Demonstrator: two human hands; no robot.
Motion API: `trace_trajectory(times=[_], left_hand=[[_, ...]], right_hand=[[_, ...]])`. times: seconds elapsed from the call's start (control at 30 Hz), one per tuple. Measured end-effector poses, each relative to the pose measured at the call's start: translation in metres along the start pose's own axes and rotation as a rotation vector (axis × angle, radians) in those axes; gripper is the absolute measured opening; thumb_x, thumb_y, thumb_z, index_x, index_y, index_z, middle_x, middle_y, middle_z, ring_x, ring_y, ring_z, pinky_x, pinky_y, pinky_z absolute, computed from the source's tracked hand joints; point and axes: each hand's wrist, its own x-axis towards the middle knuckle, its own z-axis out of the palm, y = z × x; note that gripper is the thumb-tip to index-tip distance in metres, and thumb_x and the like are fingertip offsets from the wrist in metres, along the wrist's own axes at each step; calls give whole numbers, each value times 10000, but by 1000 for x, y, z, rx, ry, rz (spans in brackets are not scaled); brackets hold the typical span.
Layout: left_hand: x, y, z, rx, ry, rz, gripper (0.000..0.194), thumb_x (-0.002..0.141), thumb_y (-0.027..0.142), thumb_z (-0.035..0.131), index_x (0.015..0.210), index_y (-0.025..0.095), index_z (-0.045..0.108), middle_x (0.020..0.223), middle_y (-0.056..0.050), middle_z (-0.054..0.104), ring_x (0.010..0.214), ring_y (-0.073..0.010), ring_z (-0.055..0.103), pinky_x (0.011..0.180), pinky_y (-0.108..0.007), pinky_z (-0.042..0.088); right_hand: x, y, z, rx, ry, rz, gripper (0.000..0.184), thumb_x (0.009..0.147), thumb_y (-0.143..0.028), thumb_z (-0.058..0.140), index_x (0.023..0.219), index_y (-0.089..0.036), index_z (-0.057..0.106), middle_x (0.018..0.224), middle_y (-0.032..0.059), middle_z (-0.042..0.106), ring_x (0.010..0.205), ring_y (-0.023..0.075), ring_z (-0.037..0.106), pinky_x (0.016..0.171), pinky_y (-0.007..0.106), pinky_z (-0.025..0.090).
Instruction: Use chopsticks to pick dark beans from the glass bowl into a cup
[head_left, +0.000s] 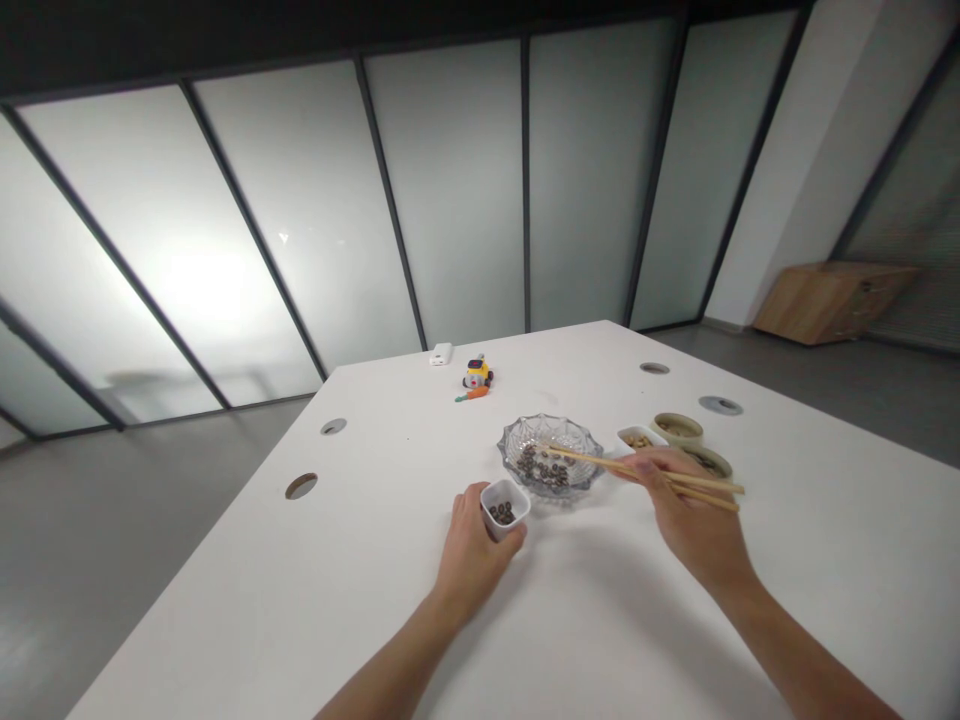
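Note:
My left hand point(474, 553) is wrapped round a small white square cup point(507, 492) at the table's near middle. Several dark brown beans point(502, 513) lie in the bottom of that cup. In my right hand point(684, 505) is a pair of wooden chopsticks point(607, 463), slanting left. Their tips reach over a clear, scalloped glass bowl point(592, 470) just beyond the cup. Dark beans point(551, 473) are spread over the bowl's floor. Whether the tips pinch a bean is too small to tell.
Behind my right hand stand a white dish point(627, 433) of light-coloured pieces and two olive round bowls, the farther one point(679, 430) in fuller view. A yellow toy vehicle point(478, 373), an orange toy screwdriver point(473, 395) and a white box point(441, 354) lie farther back. Round holes pierce the white table point(390, 500).

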Motion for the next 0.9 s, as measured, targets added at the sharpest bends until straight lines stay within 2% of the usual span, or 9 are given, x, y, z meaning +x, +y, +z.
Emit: trace_trajectory(times=[0.07, 0.23, 0.43, 0.6, 0.9], left_hand=[[0, 0, 0, 2, -3, 4, 445, 864, 318, 738, 1277, 195, 629, 1179, -81, 669, 1130, -273, 609, 977, -358, 474], [-1, 2, -1, 15, -1, 20, 430, 859, 311, 750, 1260, 202, 639, 1156, -69, 679, 1118, -271, 618, 977, -358, 483], [0, 3, -2, 6, -13, 28, 407, 857, 288, 741, 1245, 207, 646, 1175, -75, 682, 1140, -274, 610, 992, -360, 476], [1, 2, -1, 8, -21, 16, 428, 858, 293, 741, 1264, 209, 636, 1167, -74, 679, 1127, -274, 614, 978, -360, 480], [5, 3, 3, 10, -20, 10, 406, 859, 289, 742, 1245, 213, 643, 1150, -66, 677, 1101, -266, 618, 973, -362, 485]], right_hand=[[-1, 0, 1, -82, -22, -92, 347, 1070, -525, 641, 901, -263, 796, 914, 65, 820, 881, 260, 786, 818, 422, 644], [1, 0, 11, -77, -125, -209, 322, 1080, -498, 637, 907, -261, 770, 879, 50, 815, 812, 231, 764, 743, 363, 609], [25, 1, 18, -119, -256, -205, 433, 1089, -584, 578, 864, -261, 759, 853, 52, 793, 779, 224, 742, 736, 356, 584], [33, 9, 28, -146, -254, -180, 531, 1088, -661, 518, 850, -255, 763, 804, 50, 781, 733, 216, 727, 693, 347, 562], [21, 25, 26, -59, -235, -134, 429, 1067, -598, 611, 885, -250, 783, 834, 59, 774, 765, 222, 720, 735, 357, 587]])
